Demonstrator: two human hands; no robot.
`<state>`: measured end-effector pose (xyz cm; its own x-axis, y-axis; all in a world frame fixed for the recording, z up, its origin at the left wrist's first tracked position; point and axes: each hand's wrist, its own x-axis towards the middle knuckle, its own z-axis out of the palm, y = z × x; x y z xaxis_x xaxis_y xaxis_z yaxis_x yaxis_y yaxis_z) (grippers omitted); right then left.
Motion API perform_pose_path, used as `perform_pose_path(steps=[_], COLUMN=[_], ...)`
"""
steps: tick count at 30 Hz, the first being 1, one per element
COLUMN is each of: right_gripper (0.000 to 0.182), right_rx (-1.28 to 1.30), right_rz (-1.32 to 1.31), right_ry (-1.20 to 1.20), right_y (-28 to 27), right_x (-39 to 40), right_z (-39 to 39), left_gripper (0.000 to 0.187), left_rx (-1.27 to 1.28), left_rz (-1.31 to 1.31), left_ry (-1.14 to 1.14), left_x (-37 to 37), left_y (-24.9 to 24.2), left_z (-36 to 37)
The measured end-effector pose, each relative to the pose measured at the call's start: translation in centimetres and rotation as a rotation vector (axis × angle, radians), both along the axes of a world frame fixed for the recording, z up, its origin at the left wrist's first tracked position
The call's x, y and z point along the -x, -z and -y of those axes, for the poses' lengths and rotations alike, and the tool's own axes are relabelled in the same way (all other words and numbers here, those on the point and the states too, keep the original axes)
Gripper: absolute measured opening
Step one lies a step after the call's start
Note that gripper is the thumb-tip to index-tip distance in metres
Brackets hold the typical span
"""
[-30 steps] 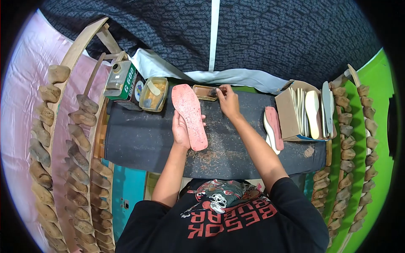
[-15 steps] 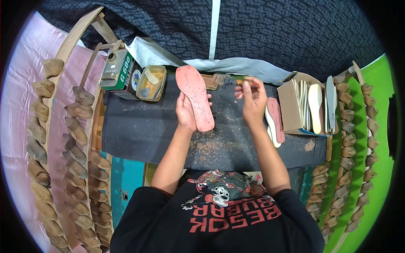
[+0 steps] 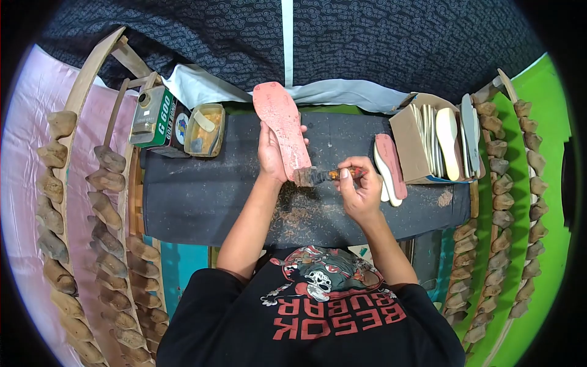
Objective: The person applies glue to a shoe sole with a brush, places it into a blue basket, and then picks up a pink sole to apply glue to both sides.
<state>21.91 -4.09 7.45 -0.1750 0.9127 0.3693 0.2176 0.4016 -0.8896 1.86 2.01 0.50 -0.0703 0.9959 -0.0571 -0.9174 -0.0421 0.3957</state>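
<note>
My left hand [image 3: 269,158] is closed around a pink shoe insole [image 3: 278,119], which is held tilted above the dark-covered table with its wide end away from me. Dark specks dot the insole's upper face. In my right hand [image 3: 359,192] is a paintbrush [image 3: 335,175], gripped by its handle. Its dark bristles rest against the narrow end of the insole near me. To the right of that hand, a pink insole [image 3: 390,160] lies partly over a white-edged one [image 3: 383,181] on the table.
A cardboard box [image 3: 406,144] of upright insoles stands at the right. At the left are a green glue can [image 3: 157,119] and a plastic tub [image 3: 194,147]. Crumbs [image 3: 296,215] litter the dark tabletop [image 3: 183,202]. Racks of wooden shoe lasts [image 3: 110,214] flank both sides.
My right hand has brought the brush down and left, from beyond the insole's right side onto its near end. The left hand still holds the insole.
</note>
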Motion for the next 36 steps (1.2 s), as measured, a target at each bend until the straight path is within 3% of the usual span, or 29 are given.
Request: perform_pose_path(steps=[4,7,16,17,22,28,32,36], right_gripper=[0.011,0.012,0.010,0.010,0.009,0.009,0.008,0.009], right_rx=[-0.074,-0.160,-0.248,-0.251,-0.283,-0.234,-0.244,-0.295], right_rz=[-0.057,-0.077,0.086,0.069,-0.024,0.102,0.078,0.015], right_ry=[0.066,0.118,-0.012,0.020,0.031,-0.116,-0.046,-0.028], right_y=[-0.6,-1.0,-2.7,-2.5,-3.0,-4.0,-3.9,-4.6], right_x=[1.2,2.2,1.1,1.2,1.9,1.3,1.9,2.2], right_z=[-2.4,-3.3,-1.4,-2.1,-3.9,-1.7,-3.3,-3.3], left_gripper=[0.058,0.059,0.059,0.062,0.061,0.060,0.061,0.062], left_rx=[-0.038,0.003,-0.021,-0.057,0.036,-0.033,-0.044,0.006], left_rz=[-0.073,-0.044,-0.037,-0.065,-0.028,-0.092,-0.057,-0.020], left_ry=[0.093,0.035,0.101,0.189,0.113,0.081,0.161,0.025], left_x=[-0.9,-2.0,-1.7,-1.7,-3.4,-1.4,-1.7,-2.8], left_y=[-0.5,-0.7,-1.2,-0.7,-1.8,-1.6,-1.5,-2.6], left_z=[-0.4,-0.1,-0.3,-0.1,0.0,-0.2,0.2,0.6])
